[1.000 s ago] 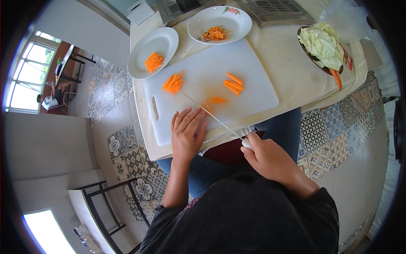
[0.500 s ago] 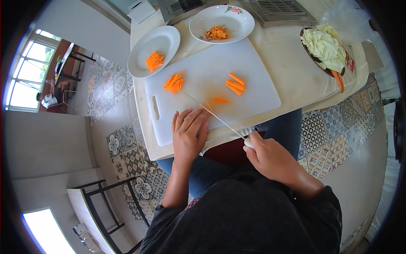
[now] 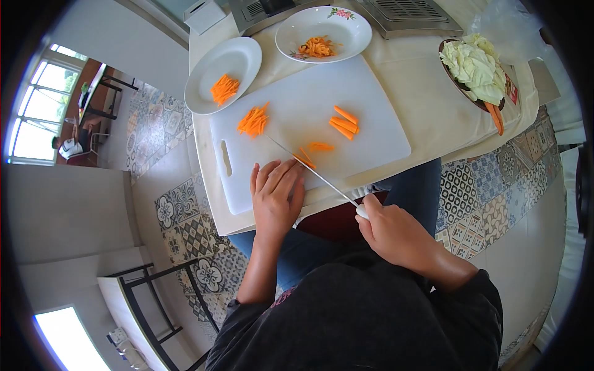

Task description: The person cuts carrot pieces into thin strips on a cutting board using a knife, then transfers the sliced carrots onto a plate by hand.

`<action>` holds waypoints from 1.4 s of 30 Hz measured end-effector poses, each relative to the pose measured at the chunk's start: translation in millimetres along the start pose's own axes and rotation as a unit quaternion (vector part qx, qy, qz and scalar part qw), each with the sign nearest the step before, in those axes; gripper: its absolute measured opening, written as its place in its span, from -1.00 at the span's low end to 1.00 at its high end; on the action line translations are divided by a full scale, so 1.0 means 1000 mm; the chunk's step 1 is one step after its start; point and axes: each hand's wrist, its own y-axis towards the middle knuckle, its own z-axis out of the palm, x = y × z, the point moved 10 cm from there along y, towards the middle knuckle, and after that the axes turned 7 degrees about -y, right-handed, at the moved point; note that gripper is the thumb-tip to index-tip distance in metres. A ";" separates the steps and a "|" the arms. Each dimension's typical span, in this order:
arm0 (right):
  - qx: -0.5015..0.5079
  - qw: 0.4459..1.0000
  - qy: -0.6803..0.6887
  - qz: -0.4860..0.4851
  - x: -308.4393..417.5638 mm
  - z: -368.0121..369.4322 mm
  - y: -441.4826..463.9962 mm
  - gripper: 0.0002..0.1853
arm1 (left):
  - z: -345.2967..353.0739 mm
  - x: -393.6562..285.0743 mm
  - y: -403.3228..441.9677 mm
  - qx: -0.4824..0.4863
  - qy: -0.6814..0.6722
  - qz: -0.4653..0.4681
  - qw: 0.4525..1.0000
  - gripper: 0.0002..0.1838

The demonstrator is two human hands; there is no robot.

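Note:
My right hand (image 3: 391, 227) is closed round the white handle of a knife (image 3: 325, 180), whose blade slants across the front of the white cutting board (image 3: 371, 145). My left hand (image 3: 276, 191) rests at the board's near edge, fingertips against a carrot piece beside the blade; most of that piece is hidden. Just beyond the blade lie a few thin carrot slices (image 3: 320, 146). A pile of carrot strips (image 3: 253, 121) sits on the board's left, and several thicker carrot sticks (image 3: 344, 123) lie on its right.
Behind the board are a white plate (image 3: 242, 59) with carrot strips and a flowered bowl (image 3: 288, 38) with shredded carrot. Cabbage (image 3: 475, 69) and carrots fill a dark dish at the right. Metal stoves (image 3: 405, 17) stand at the back. A person (image 3: 69, 147) sits far left.
Another thin carrot strip now shows beside the blade, near my left fingertips. The knife and both hands have shifted only slightly.

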 end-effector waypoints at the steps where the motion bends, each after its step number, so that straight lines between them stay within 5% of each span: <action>1: 0.002 1.000 -0.001 0.001 0.000 0.000 0.000 -0.77 | 0.000 0.000 0.000 -0.001 -0.001 -0.001 1.000 -0.70; 42: 0.010 0.999 -0.022 0.020 -0.017 -0.044 0.002 -0.74 | 0.004 -0.001 0.001 0.023 0.021 -0.026 0.999 -0.59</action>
